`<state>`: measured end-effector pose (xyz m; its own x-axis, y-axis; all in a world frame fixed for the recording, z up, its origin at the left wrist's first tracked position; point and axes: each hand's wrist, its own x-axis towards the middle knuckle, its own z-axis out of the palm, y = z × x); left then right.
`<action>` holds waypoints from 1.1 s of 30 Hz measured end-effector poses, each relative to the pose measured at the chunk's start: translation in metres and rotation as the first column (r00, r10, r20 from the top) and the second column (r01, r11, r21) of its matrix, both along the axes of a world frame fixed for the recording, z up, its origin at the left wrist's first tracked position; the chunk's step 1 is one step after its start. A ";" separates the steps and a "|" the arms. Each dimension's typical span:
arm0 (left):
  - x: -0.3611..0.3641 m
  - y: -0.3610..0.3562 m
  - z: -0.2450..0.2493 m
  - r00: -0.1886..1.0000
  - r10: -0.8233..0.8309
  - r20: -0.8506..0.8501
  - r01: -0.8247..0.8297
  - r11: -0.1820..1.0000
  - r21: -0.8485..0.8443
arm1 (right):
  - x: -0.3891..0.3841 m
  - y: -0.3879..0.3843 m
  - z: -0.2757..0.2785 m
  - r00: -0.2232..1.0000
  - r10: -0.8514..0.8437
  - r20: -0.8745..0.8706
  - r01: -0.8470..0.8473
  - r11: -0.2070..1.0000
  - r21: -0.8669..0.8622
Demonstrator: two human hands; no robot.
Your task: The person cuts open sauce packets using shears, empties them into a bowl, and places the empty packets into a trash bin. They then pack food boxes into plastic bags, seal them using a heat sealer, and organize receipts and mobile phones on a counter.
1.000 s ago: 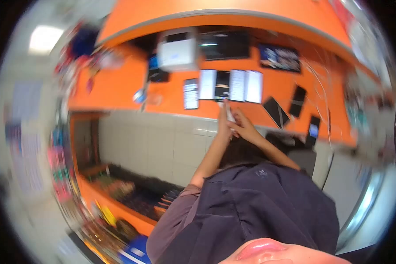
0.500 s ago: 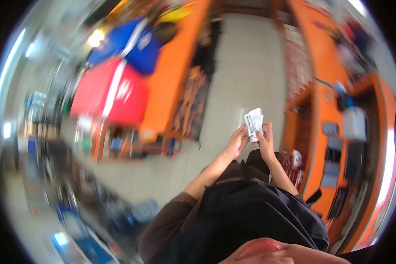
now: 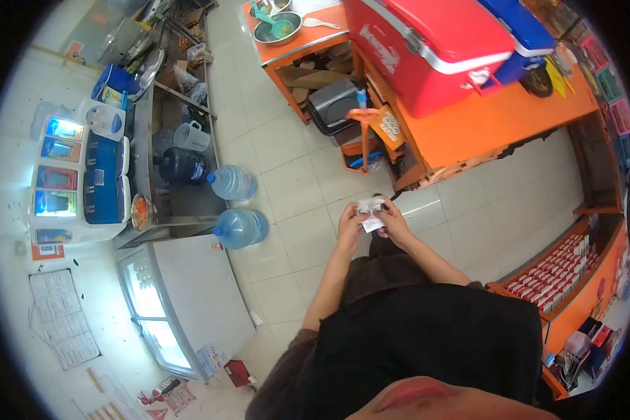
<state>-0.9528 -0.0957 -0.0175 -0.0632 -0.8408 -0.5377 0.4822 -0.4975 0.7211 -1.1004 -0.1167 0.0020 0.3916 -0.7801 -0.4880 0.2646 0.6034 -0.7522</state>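
Note:
Near the middle of the head view, a small white printed paper (image 3: 372,222) is held between both hands in front of the body. My left hand (image 3: 351,222) grips its left side, fingers closed on it. On the right side, my right hand (image 3: 395,222) pinches the same paper, with the thumbs close together. The paper looks folded or curled at its upper edge, and its print is too small to read. Below the hands are a dark apron and the tiled floor.
A red cooler (image 3: 434,49) and a blue cooler (image 3: 518,24) stand on an orange counter (image 3: 497,126). Two blue water bottles (image 3: 241,228) are on the floor at left, near a glass-front fridge (image 3: 196,301). Small red-and-white packs (image 3: 553,276) fill a rack at right.
The view has swung round to the left, bringing the fridge and water bottles into clear sight. Both hands still hold the paper, now lower and more folded, with the thumbs nearer each other.

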 end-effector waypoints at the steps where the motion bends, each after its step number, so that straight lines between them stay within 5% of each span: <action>1: 0.009 -0.007 -0.007 0.991 0.131 -0.010 -0.129 0.985 0.112 | 0.015 -0.019 -0.016 0.997 -0.055 0.056 0.049 0.994 0.101; 3: 0.033 -0.020 -0.025 0.972 0.219 -0.086 -0.193 0.951 0.242 | 0.047 -0.067 -0.089 0.977 -0.128 0.173 0.109 0.987 0.119; 5: 0.063 -0.024 -0.066 0.907 0.385 -0.172 -0.307 0.883 0.356 | 0.093 -0.122 -0.149 0.945 -0.324 -0.053 0.324 0.894 0.311; 8: 0.106 -0.014 -0.126 0.790 0.608 -0.077 -0.512 0.724 0.463 | 0.150 -0.214 -0.264 0.868 -0.457 -0.192 0.488 0.722 0.491; 10: 0.123 0.006 -0.159 0.595 0.804 0.024 -0.681 0.487 0.546 | 0.175 -0.285 -0.316 0.842 -0.363 -0.399 0.515 0.763 0.392; 12: 0.133 0.061 -0.193 0.445 0.882 0.154 -0.740 0.266 0.618 | 0.198 -0.336 -0.345 0.541 -0.354 -0.763 0.434 0.894 -0.108; 13: 0.127 0.084 -0.204 0.406 0.889 0.212 -0.743 0.187 0.642 | 0.204 -0.364 -0.423 0.618 -0.450 -0.644 0.594 0.804 0.008; 14: 0.115 0.109 -0.203 0.452 0.869 0.201 -0.708 0.212 0.673 | 0.215 -0.394 -0.420 0.327 -0.390 -0.861 0.394 0.884 -0.251; 17: 0.102 0.117 -0.205 0.546 0.815 0.194 -0.629 0.245 0.738 | 0.231 -0.461 -0.482 0.356 -0.224 -0.907 0.267 0.955 -0.131; 19: 0.095 0.112 -0.203 0.563 0.791 0.242 -0.610 0.199 0.767 | 0.236 -0.496 -0.529 0.262 0.192 -0.946 -0.110 0.980 0.168; 23: 0.101 0.095 -0.196 0.598 0.740 0.307 -0.594 0.153 0.790 | 0.253 -0.512 -0.543 0.093 0.141 -0.986 -0.151 0.981 0.126; 25: 0.108 0.087 -0.187 0.631 0.704 0.325 -0.588 0.161 0.793 | 0.240 -0.526 -0.518 0.003 0.416 -0.909 -0.359 0.849 0.387; 26: 0.113 0.082 -0.184 0.647 0.689 0.328 -0.586 0.172 0.792 | 0.241 -0.515 -0.493 -0.076 0.242 -0.967 -0.314 0.915 0.254; 28: 0.119 0.074 -0.175 0.670 0.662 0.335 -0.590 0.202 0.782 | 0.236 -0.504 -0.468 -0.072 0.013 -0.997 -0.142 0.990 0.023; 30: 0.120 0.068 -0.164 0.683 0.643 0.345 -0.604 0.232 0.763 | 0.220 -0.479 -0.481 -0.002 -0.407 -0.913 -0.085 0.910 -0.406; 33: 0.107 0.067 -0.143 0.671 0.631 0.389 -0.655 0.258 0.710 | 0.220 -0.433 -0.467 0.361 -0.211 -0.908 -0.015 0.973 -0.232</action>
<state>-0.8456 -0.0292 -0.1609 0.3212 0.1365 -0.9371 0.9001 -0.3516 0.2573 -0.8806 -0.5495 -0.4647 -0.3018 -0.8888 -0.3449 -0.6148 0.4579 -0.6421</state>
